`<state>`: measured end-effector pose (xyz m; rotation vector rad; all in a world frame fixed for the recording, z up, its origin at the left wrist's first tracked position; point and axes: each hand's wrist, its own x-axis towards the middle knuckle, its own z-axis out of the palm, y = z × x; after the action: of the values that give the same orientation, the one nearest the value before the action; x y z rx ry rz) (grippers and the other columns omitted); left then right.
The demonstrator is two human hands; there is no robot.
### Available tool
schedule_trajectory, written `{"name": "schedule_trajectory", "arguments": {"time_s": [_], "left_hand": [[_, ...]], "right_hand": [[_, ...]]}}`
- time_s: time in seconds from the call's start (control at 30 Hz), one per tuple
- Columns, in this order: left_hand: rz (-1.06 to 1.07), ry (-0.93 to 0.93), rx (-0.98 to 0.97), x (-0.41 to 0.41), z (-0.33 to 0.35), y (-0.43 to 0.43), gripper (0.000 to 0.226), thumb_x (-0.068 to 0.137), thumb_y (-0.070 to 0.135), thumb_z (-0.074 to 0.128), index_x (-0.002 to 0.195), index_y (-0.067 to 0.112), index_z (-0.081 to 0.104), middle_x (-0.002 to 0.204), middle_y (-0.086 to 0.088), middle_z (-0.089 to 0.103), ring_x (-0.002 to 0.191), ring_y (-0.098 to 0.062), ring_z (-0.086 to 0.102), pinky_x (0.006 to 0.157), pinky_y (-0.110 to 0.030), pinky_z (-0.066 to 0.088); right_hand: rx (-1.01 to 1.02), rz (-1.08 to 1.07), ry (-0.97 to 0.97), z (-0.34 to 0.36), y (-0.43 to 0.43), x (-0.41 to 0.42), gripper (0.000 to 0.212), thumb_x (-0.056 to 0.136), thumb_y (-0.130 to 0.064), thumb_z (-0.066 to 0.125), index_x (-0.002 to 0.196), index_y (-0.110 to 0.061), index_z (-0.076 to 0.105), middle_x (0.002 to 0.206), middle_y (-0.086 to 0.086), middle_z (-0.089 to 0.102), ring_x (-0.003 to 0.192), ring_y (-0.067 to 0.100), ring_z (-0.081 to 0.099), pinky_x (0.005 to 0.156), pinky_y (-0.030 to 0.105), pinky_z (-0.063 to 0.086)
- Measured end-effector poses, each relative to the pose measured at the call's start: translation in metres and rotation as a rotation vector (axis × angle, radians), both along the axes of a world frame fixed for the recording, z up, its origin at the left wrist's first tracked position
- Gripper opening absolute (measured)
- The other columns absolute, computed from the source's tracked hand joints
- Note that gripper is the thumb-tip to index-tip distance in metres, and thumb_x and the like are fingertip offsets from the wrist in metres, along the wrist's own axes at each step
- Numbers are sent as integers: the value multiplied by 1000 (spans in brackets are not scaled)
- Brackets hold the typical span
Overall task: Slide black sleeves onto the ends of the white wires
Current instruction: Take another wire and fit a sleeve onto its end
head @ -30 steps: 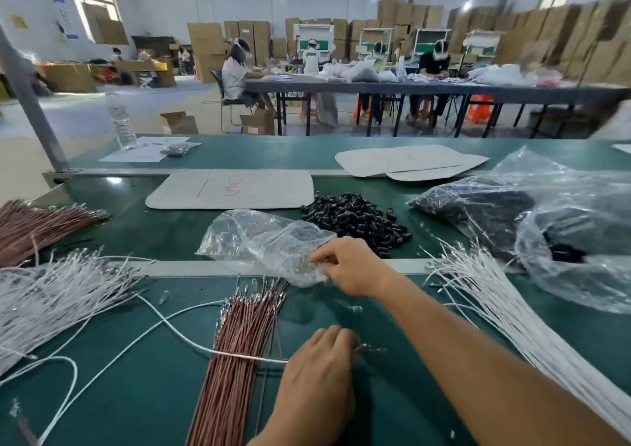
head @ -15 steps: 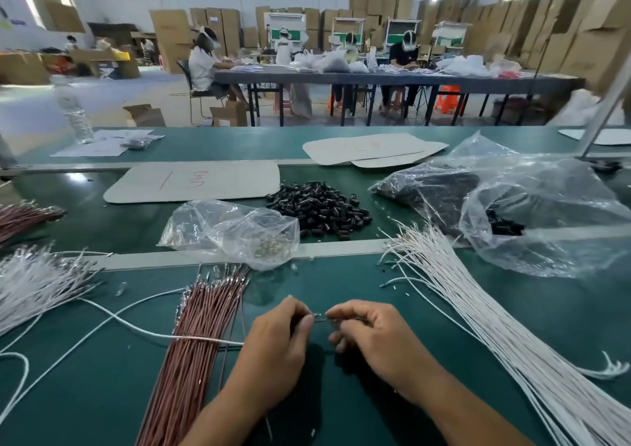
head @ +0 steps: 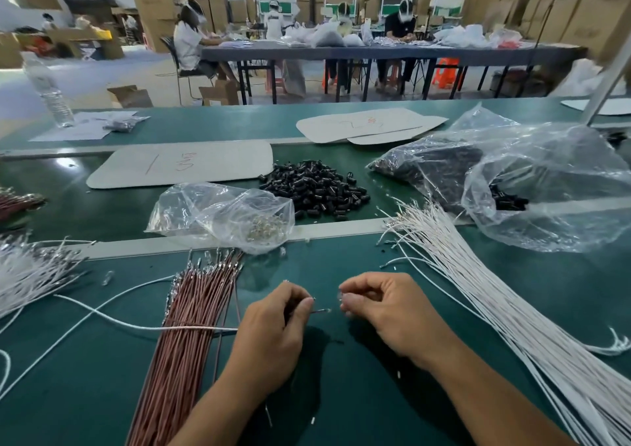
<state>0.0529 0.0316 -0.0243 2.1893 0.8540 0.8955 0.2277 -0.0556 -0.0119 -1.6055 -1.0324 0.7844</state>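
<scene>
Bare mat [head: 341,370] between brown wires [head: 184,336], white wires [head: 505,309].

Left hand [head: 273,322] and right hand [head: 386,312] close together, fingertips pinched, forearms converging

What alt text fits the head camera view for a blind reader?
Over a green table, the left hand pinches a thin wire end and the right hand a tiny piece beside it. A pile of small black sleeves lies behind them, a bundle of long white wires to the right.
</scene>
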Motion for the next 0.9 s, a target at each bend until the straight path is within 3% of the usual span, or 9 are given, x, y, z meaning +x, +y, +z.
{"name": "schedule_trajectory", "arguments": {"time_s": [0.07,0.17,0.57,0.9], "left_hand": [[0,11,-5,1,-1,0,11,93,26,57,82,24,56,58,5,56,53,-8,50,56,-36,46],[2,46,10,2,-1,-2,10,94,29,54,85,25,54,63,6,58,59,-11,54,60,-43,48],[-33,17,9,1,0,-2,7,93,27,56,88,24,59,64,9,60,58,-8,53,58,-38,48],[-73,17,18,-1,2,-3,8,93,20,58,87,24,59,62,6,60,56,-12,54,53,-36,46]], "right_hand": [[67,-32,124,1,2,-2,15,87,-3,73,91,-17,77,82,4,79,76,16,76,72,19,58],[127,18,82,-3,4,-14,16,88,-3,72,90,-18,77,84,5,79,75,14,74,72,22,59],[156,72,-9,-7,5,-19,25,90,-7,71,87,-31,77,85,-5,79,76,12,75,74,21,59],[144,53,-57,-11,6,-18,13,90,-9,71,94,-20,78,86,-4,79,77,13,75,75,22,59]]}}
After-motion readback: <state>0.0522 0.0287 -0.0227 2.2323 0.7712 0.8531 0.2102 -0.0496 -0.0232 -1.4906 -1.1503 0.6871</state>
